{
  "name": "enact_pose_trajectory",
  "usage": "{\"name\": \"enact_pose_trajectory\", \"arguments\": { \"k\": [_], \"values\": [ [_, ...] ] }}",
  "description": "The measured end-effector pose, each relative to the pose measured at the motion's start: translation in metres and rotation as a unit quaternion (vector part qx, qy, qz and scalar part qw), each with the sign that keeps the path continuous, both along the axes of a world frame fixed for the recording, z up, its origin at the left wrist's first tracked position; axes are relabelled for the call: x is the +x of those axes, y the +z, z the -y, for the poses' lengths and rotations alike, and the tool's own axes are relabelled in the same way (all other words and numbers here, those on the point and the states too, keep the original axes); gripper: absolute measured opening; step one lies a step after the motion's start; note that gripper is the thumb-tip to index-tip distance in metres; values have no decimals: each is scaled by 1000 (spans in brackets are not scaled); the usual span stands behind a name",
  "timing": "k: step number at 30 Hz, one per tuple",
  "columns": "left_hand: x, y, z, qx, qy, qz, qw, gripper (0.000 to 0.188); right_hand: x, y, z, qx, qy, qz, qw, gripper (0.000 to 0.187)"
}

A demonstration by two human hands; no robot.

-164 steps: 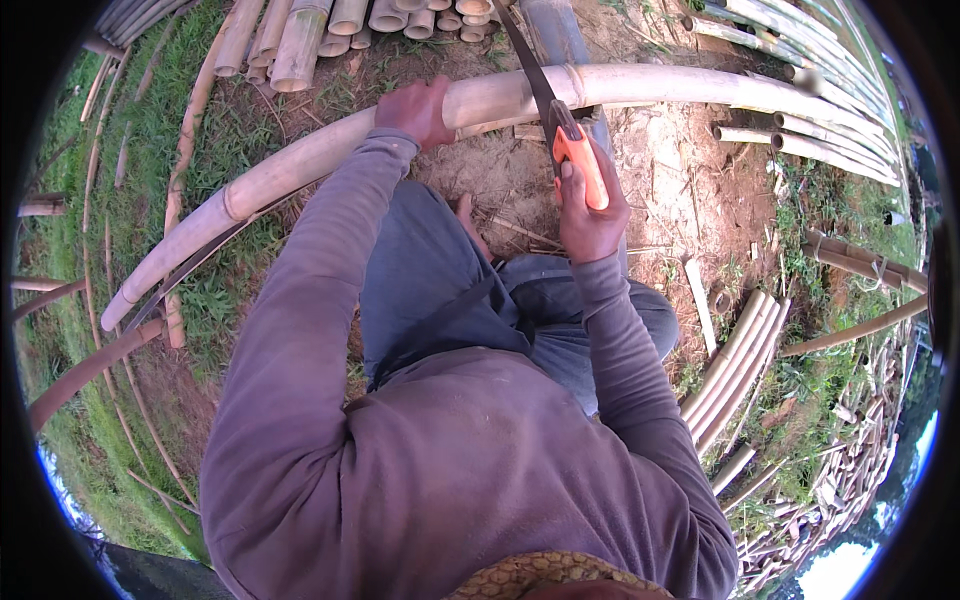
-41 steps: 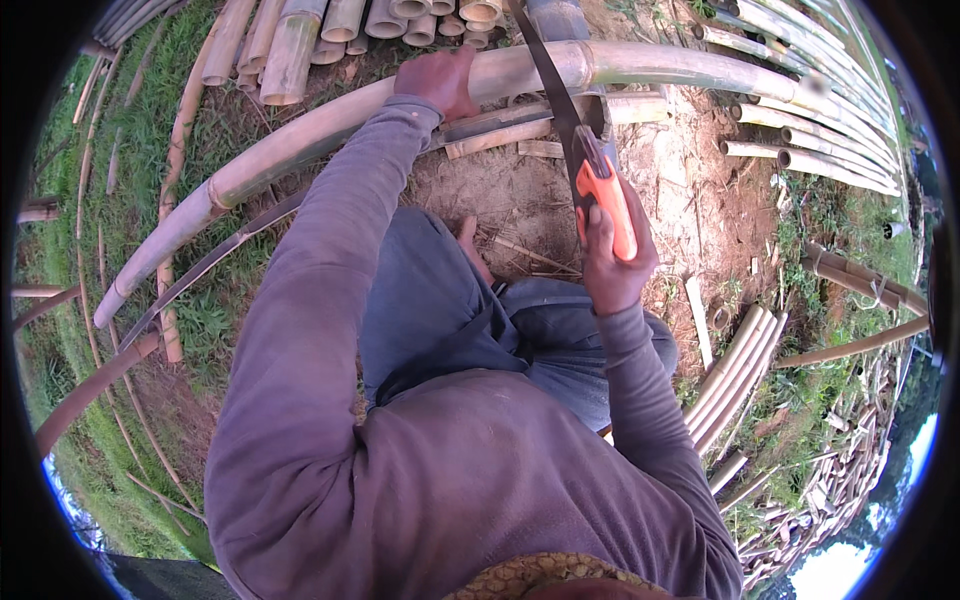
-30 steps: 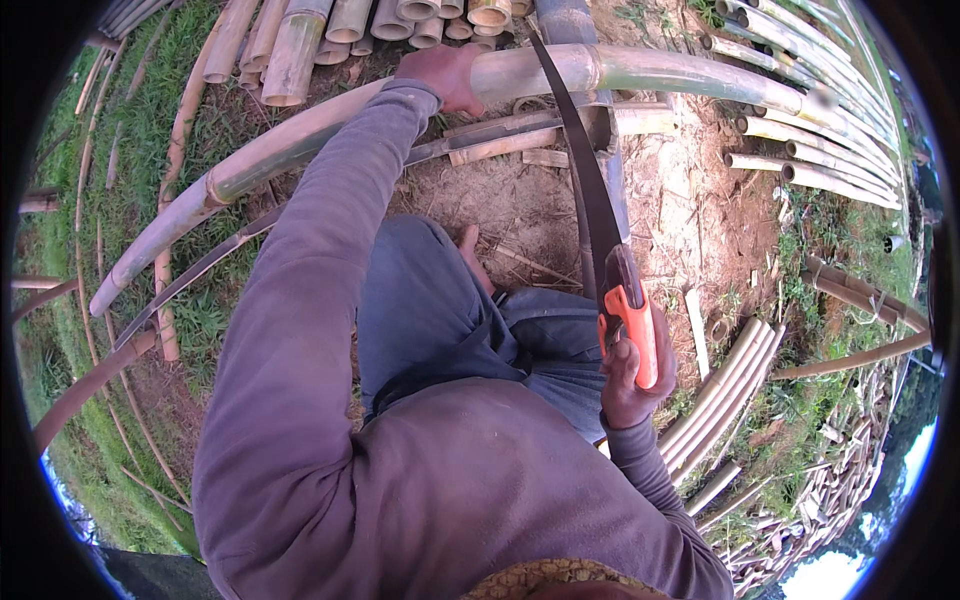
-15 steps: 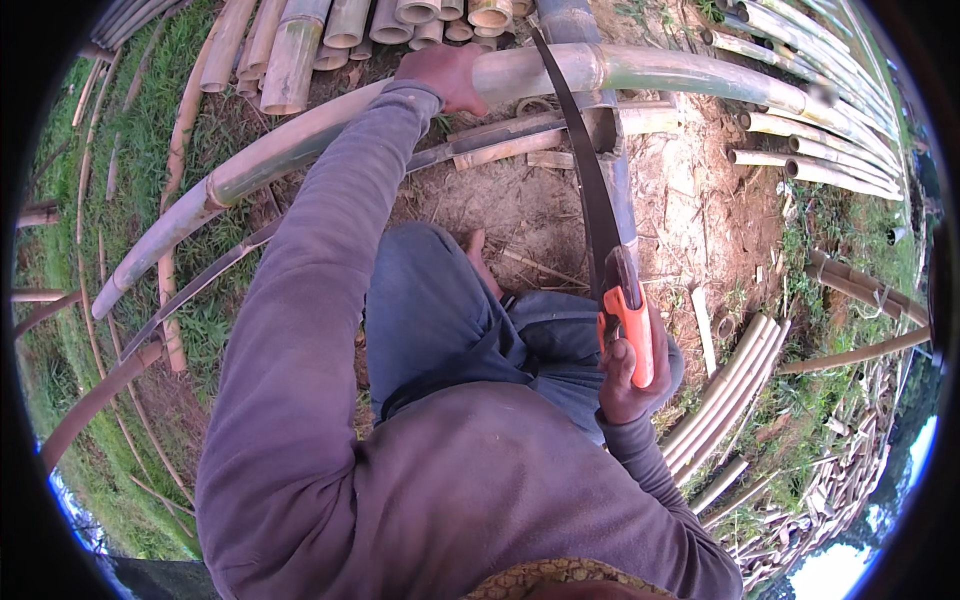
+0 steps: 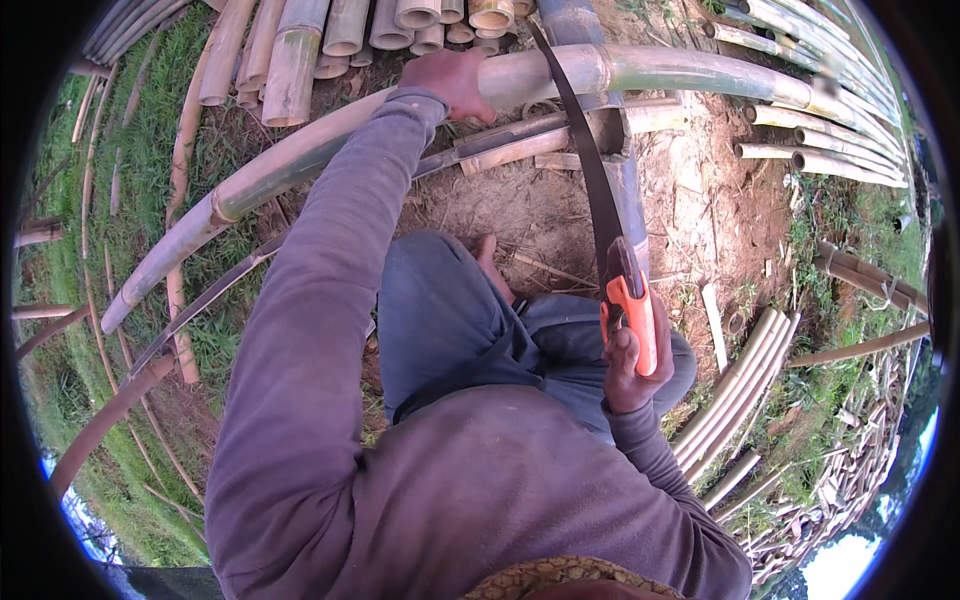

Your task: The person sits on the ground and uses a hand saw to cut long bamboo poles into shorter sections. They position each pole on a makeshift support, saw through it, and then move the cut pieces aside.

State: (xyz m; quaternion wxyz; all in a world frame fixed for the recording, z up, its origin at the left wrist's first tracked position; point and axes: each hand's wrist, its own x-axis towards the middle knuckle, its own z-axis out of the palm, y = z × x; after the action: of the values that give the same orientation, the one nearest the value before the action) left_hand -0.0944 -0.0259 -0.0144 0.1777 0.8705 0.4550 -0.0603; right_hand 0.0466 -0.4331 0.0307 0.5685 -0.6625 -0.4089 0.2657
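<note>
Mid-cut, it seems: the left hand (image 5: 455,82) presses the long bamboo pole (image 5: 300,160) while the right hand (image 5: 632,365), clamped on the orange-handled pruning saw (image 5: 605,235), looks due for a forward stroke.

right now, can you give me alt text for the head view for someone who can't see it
Seen from above, a person saws a long bamboo pole: the left hand presses it down while the right hand holds a curved saw by its orange handle, blade across the pole. More cut bamboo lies stacked beyond on dirt and grass.
</note>
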Motion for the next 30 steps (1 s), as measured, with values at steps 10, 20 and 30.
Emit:
{"name": "enact_pose_trajectory", "arguments": {
  "k": [10,20,30],
  "values": [
    [4,15,-10,-28,-15,-12,999,87,20,-22,-141,52,-7,96,994,51],
    [2,-8,-31,-88,-60,21,994,90,13,-14,-8,-46,-13,84,995,70],
    [3,-9,-66,-258,-72,69,961,84,17,-35,-128,70,-37,46,996,46]
  ]
}}
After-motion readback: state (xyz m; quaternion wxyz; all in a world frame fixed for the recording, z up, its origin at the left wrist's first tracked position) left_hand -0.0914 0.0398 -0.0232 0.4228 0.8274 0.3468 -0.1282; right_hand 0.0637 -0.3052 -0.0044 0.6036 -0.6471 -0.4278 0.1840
